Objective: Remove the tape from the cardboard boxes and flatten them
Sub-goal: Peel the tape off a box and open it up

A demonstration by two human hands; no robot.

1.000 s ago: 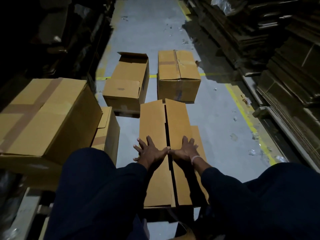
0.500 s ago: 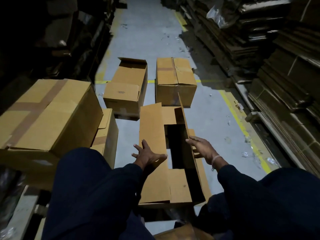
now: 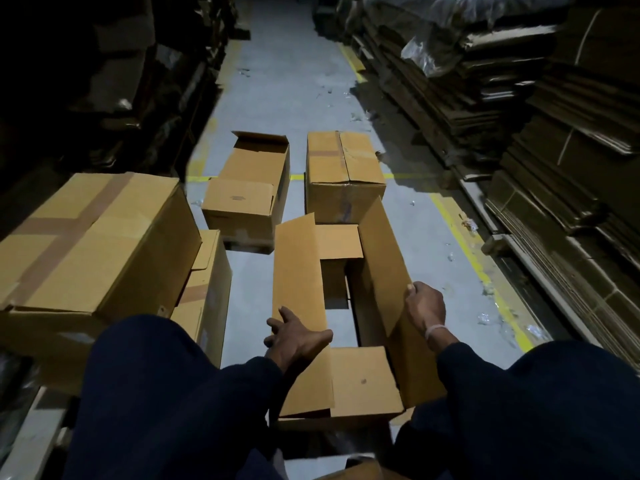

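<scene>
On the grey concrete floor (image 3: 287,84), an open rectangular cardboard box (image 3: 363,379); right hand (image 3: 425,304) gripped its smooth flap (image 3: 381,258), left hand (image 3: 294,337) rested spread on the other.

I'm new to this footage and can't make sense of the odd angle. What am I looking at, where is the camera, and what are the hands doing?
There is no machine here, only a person. The single picture comes from a wide-angle camera worn on the head, looking forward and down, so the dark sleeves and legs at the bottom are the person's own.

The left hand rests on the left flap of the open box in front of them. The right hand has a grip on the edge of the right flap, which stands raised.

On the grey floor beyond lie an opened box and a taped box. At the left is a large taped box. Stacks of flattened cardboard line the right side of the aisle.
</scene>
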